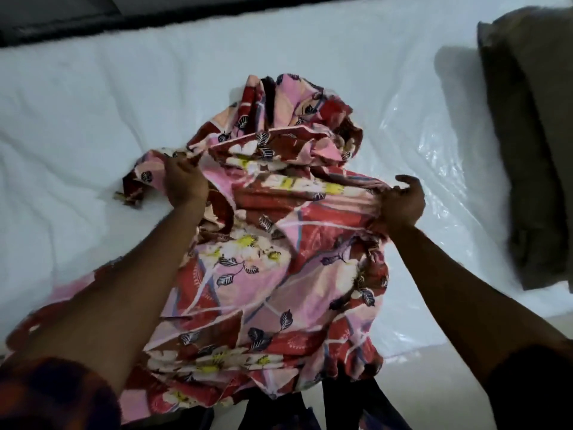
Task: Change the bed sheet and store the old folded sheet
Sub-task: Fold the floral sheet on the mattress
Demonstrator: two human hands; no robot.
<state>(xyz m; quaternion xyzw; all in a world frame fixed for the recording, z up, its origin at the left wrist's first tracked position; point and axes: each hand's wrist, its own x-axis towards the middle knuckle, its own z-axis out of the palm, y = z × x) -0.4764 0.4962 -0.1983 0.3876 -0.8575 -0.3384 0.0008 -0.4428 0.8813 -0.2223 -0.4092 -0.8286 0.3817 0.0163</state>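
My left grip (184,184) and right grip (400,203) each pinch the sheet (263,243); the held edge runs crosswise between them, bulk bunched ahead.

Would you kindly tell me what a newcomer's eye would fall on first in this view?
The crumpled pink-and-red floral sheet stands out, heaped in the middle of the white mattress and spilling over its near edge. The left hand and right hand each grip it, one per side. A brown pillow lies at the far right.

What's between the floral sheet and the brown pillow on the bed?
Beside the floral sheet, only clear plastic over the white mattress; head view.
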